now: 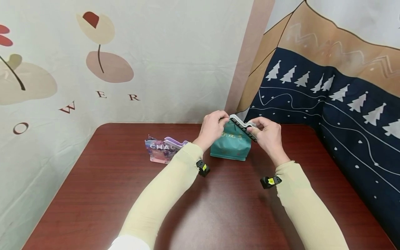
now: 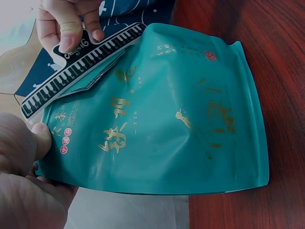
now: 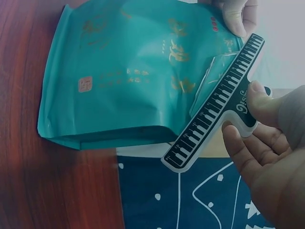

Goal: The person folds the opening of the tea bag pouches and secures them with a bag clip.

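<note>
A teal tea bag (image 1: 231, 144) with gold lettering stands on the table, its top folded over. My left hand (image 1: 213, 126) pinches the bag's upper left corner between thumb and fingers. The right hand (image 1: 265, 135) grips the handle of a black-and-white bag clip (image 3: 214, 105) printed with piano keys and the word "Music". In the right wrist view, the clip's long bar lies slantwise across the folded top of the bag. Thumb on one side of the handle and fingers on the other, that hand squeezes it. The clip's rear bar is hidden.
To the left, a printed pink-and-purple pouch (image 1: 158, 151) stands with a purple clip (image 1: 175, 142) at its top. The dark red wooden table (image 1: 109, 180) meets a pale printed cloth (image 1: 175, 69) behind and a navy tree-patterned cloth (image 1: 359, 132) at right.
</note>
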Available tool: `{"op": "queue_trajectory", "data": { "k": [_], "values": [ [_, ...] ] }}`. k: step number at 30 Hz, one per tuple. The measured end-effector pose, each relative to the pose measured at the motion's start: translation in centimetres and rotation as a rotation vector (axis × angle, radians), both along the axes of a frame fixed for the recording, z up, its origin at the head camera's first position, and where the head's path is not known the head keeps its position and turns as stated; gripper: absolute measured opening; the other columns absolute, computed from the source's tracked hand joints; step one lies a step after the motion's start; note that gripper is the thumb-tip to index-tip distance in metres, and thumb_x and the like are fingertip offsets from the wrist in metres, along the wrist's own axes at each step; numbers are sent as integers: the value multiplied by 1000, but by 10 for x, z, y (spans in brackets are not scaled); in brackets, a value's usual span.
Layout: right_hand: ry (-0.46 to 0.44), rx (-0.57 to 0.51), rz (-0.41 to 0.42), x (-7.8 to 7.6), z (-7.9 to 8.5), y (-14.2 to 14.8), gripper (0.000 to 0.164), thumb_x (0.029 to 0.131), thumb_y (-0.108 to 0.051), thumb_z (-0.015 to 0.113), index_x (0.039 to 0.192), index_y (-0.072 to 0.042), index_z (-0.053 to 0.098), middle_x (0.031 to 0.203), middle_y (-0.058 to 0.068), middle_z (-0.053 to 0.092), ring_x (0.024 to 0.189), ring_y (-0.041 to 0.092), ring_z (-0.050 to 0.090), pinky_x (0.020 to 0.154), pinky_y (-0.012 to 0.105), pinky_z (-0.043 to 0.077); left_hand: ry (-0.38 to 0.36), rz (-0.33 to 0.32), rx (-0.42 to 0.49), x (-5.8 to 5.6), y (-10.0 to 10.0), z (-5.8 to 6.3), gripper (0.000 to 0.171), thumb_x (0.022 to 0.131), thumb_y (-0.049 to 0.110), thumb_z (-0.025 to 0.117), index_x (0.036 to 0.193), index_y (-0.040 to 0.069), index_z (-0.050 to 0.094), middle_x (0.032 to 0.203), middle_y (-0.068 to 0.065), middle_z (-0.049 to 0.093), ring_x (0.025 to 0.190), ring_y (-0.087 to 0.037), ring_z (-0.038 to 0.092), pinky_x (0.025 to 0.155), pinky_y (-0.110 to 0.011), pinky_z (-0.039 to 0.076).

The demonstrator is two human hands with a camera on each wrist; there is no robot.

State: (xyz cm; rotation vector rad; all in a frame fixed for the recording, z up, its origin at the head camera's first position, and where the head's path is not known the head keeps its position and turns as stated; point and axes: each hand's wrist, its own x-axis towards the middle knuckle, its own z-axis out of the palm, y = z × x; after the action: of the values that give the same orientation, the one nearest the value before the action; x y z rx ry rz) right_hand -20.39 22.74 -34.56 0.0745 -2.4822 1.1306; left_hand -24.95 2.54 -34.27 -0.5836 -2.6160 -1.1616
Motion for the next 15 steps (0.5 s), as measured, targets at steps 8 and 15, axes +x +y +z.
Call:
{"op": "queue_trajectory", "data": {
  "k": [8, 15],
  "values": [
    [24, 23, 1, -1, 2, -4, 15, 87, -3, 81, 102, -2, 78, 87, 19, 75, 78, 29, 67, 63, 14, 43, 18, -11, 11, 0, 0, 0, 14, 103, 17, 64, 104, 9, 76, 97, -5, 73, 88, -20, 70, 81, -34, 54],
    [19, 23, 2, -2, 2, -4, 17, 87, -4, 81, 103, -2, 78, 88, 19, 74, 79, 30, 67, 64, 14, 43, 1, -10, 15, 0, 0, 0, 14, 103, 17, 64, 104, 9, 75, 98, -5, 73, 89, -20, 70, 82, -34, 54]
  ]
}}
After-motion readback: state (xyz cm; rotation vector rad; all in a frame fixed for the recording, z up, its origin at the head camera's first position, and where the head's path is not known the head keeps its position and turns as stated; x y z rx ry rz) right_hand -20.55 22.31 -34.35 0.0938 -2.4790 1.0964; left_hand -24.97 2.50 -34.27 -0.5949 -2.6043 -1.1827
